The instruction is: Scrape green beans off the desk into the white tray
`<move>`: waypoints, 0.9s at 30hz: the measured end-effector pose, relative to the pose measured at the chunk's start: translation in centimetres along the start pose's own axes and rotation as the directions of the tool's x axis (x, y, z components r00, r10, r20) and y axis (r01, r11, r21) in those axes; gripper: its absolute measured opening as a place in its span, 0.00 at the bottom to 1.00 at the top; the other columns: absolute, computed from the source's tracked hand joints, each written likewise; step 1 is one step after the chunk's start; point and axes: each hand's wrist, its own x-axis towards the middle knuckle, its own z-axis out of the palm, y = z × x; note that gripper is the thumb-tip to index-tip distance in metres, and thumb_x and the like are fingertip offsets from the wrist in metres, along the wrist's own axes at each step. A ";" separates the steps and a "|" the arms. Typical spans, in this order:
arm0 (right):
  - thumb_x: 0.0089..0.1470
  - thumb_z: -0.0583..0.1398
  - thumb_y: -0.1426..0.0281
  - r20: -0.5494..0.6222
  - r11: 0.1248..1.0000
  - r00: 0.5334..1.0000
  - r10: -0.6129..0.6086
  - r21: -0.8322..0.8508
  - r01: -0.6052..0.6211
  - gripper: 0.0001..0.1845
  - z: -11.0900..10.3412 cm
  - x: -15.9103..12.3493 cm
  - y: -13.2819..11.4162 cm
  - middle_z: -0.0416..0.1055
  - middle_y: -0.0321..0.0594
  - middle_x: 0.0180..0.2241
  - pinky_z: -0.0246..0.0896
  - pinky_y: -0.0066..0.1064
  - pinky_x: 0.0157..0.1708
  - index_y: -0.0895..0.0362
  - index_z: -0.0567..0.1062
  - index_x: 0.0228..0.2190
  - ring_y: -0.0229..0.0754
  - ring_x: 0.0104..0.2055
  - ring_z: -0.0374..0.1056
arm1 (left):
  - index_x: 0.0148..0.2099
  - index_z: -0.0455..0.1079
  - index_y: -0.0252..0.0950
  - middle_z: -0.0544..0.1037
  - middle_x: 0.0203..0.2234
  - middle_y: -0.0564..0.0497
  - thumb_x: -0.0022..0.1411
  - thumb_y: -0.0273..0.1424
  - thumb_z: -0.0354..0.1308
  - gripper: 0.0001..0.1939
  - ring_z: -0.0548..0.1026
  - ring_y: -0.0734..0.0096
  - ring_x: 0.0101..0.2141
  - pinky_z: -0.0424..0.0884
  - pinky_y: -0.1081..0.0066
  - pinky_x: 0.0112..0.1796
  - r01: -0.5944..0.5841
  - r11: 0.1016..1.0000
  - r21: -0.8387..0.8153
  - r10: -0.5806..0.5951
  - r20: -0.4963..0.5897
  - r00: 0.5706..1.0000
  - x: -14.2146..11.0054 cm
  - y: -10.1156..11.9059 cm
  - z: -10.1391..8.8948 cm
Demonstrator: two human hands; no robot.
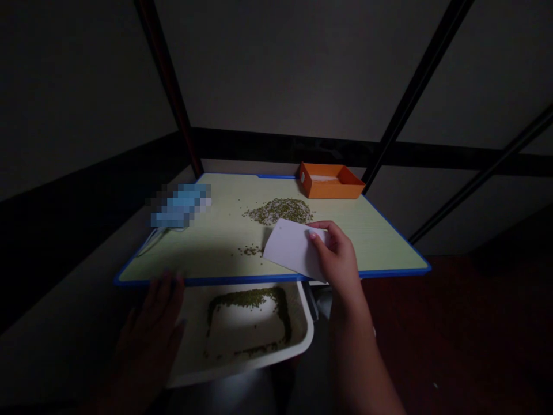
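Observation:
My right hand [339, 256] grips a white card [291, 245] between thumb and fingers, low over the front of the pale green tabletop [203, 259]. Just beyond the card spreads a heap of small green beans, like mung beans, mixed with whitish bits [280, 211]. A few dark beans and bits [250, 251] lie by its left edge. In shadow at the lower left, my left hand [153, 328] has its fingers stretched out beside a white tray [307, 328]; whether it touches the tray, I cannot tell. More green beans [246, 298] line the tray's inner edges below the table's front.
At the back right of the table sits an orange open box [332, 190] with something whitish inside. A blurred-out light blue object [181, 204] with a pale cord or strap is at the left edge. Blue trim borders the table; dark-framed panels stand behind it.

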 end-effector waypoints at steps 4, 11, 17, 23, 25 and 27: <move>0.53 0.60 0.62 -0.039 1.000 0.999 0.005 -0.005 -0.006 0.09 -0.3 0.0 -0.1 0.76 0.39 0.35 0.60 0.34 0.34 0.53 0.75 0.35 0.45 0.34 0.69 | 0.70 0.31 0.46 0.41 0.72 0.43 0.66 0.37 0.35 0.32 0.40 0.53 0.70 0.58 0.40 0.61 0.007 1.000 -0.017 -0.007 0.024 1.000 0.0 0.1 -0.2; 0.53 0.61 0.63 -0.065 1.000 0.998 0.010 0.008 -0.010 0.08 -0.3 0.0 -0.2 0.77 0.40 0.36 0.61 0.35 0.35 0.53 0.75 0.34 0.46 0.36 0.70 | 0.70 0.33 0.45 0.44 0.72 0.43 0.67 0.38 0.33 0.31 0.41 0.54 0.70 0.59 0.40 0.61 0.015 1.000 -0.026 -0.014 0.020 1.000 0.1 0.4 -0.6; 0.52 0.61 0.64 -0.106 1.000 0.994 0.007 -0.002 -0.007 0.08 -0.2 0.1 -0.2 0.77 0.39 0.34 0.61 0.34 0.34 0.54 0.75 0.34 0.44 0.34 0.69 | 0.70 0.34 0.43 0.44 0.72 0.44 0.67 0.37 0.32 0.31 0.39 0.57 0.70 0.55 0.43 0.63 0.027 0.999 -0.027 -0.026 0.039 0.999 0.1 0.4 -0.6; 0.52 0.61 0.63 -0.094 1.000 0.996 0.002 0.020 0.000 0.09 0.0 0.0 0.1 0.77 0.39 0.34 0.61 0.33 0.33 0.54 0.76 0.34 0.44 0.34 0.69 | 0.70 0.36 0.43 0.43 0.72 0.44 0.67 0.39 0.31 0.31 0.39 0.56 0.70 0.56 0.40 0.62 0.032 0.998 -0.055 -0.031 0.018 0.999 0.2 0.6 -0.4; 0.52 0.61 0.64 -0.092 1.000 0.996 0.000 0.011 0.001 0.08 0.1 0.1 0.2 0.77 0.38 0.33 0.61 0.33 0.33 0.54 0.75 0.34 0.44 0.33 0.69 | 0.70 0.37 0.43 0.44 0.72 0.44 0.66 0.40 0.31 0.31 0.39 0.56 0.70 0.56 0.40 0.63 0.038 0.996 -0.080 -0.036 0.024 0.999 0.2 0.6 -0.5; 0.51 0.61 0.64 -0.101 1.000 0.995 0.000 0.000 0.000 0.08 0.1 0.2 0.3 0.77 0.38 0.32 0.60 0.33 0.32 0.54 0.75 0.33 0.43 0.32 0.69 | 0.70 0.37 0.44 0.44 0.72 0.44 0.66 0.40 0.31 0.31 0.40 0.57 0.70 0.55 0.40 0.63 0.051 0.995 -0.086 -0.048 0.033 0.998 0.2 0.7 -0.6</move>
